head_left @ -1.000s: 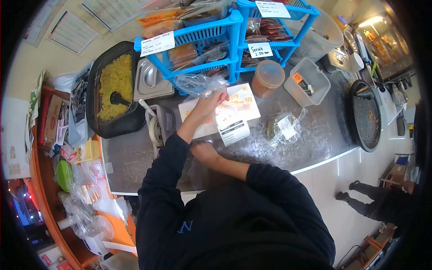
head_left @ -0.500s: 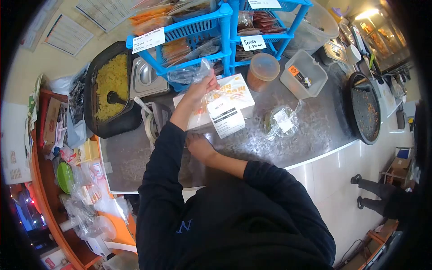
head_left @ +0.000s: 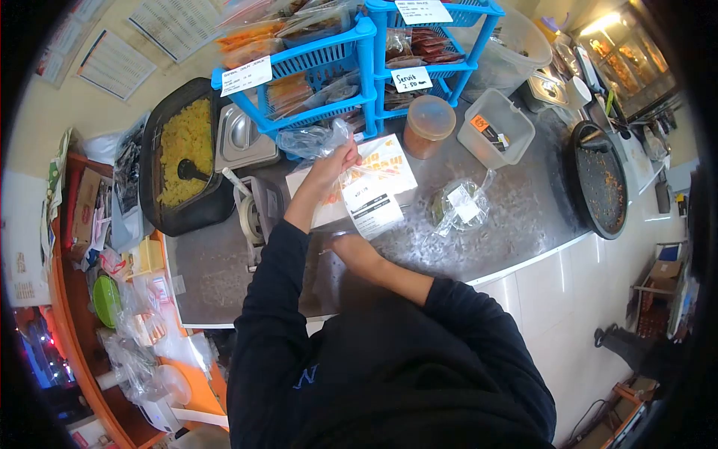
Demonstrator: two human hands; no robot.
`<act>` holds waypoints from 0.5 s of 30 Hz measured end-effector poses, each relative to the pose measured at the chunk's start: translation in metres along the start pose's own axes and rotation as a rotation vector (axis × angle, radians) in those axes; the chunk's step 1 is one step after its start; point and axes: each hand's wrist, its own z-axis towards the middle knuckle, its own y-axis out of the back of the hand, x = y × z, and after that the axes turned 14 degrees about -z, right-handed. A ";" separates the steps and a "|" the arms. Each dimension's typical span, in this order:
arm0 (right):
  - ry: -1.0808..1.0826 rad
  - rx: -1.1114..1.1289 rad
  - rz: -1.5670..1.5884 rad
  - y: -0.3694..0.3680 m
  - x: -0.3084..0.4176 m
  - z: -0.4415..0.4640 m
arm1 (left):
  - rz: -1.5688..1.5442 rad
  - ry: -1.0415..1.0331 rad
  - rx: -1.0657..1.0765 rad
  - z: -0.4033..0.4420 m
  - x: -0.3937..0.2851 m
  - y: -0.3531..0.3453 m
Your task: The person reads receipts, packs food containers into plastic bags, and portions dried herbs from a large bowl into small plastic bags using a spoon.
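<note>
A white food box (head_left: 396,163) with orange print sits on the counter inside a clear plastic bag (head_left: 310,141). My left hand (head_left: 340,161) is closed around the gathered top of the bag, above the box. A white printed receipt (head_left: 374,208) hangs over the near side of the box. My right hand (head_left: 351,247) is at the box's near edge, low by the counter; its fingers are mostly hidden. To the right lies a clear-wrapped round pack (head_left: 458,206) with a white label.
Blue basket racks (head_left: 314,90) with packets stand behind. A lidded brown jar (head_left: 429,127), a clear tub (head_left: 495,133) and a black pan (head_left: 598,183) are to the right. Left are a black pot of yellow food (head_left: 157,206) and a tape dispenser (head_left: 258,213). A person (head_left: 636,352) stands at far right.
My right hand has shifted a little right along the near edge of the box. My left hand still grips the bag top. The view has shifted slightly.
</note>
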 end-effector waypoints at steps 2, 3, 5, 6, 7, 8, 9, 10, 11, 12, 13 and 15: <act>0.001 0.013 0.006 -0.002 -0.002 -0.001 | 0.016 -0.014 0.004 -0.001 0.005 0.002; 0.004 0.018 0.008 0.000 -0.001 -0.001 | 0.014 -0.017 0.007 -0.002 0.003 0.001; -0.023 0.036 0.074 0.006 0.003 -0.003 | 0.017 -0.020 -0.002 -0.004 0.000 -0.002; -0.038 0.043 0.105 0.013 0.007 -0.004 | 0.021 -0.020 -0.012 -0.005 -0.002 -0.004; -0.016 -0.007 0.160 0.022 0.012 -0.006 | 0.026 -0.019 -0.022 -0.006 -0.003 -0.005; 0.006 -0.058 0.216 0.033 0.019 -0.010 | 0.031 -0.015 -0.032 -0.006 -0.001 -0.006; 0.029 -0.110 0.272 0.047 0.027 -0.012 | 0.037 -0.011 -0.042 -0.006 0.001 -0.005; -0.010 -0.092 0.447 0.072 0.036 -0.015 | 0.045 -0.009 -0.054 -0.006 0.001 -0.004; -0.051 -0.072 0.625 0.104 0.048 -0.021 | 0.048 0.017 -0.069 -0.007 0.000 -0.004; -0.093 -0.050 0.802 0.129 0.054 -0.027 | 0.050 0.043 -0.083 -0.009 0.000 -0.005; -0.093 -0.172 0.714 0.145 0.051 -0.031 | 0.051 0.070 -0.098 -0.009 0.000 -0.006; -0.152 -0.353 0.553 0.170 0.030 -0.032 | 0.096 0.191 -0.189 -0.007 0.005 -0.005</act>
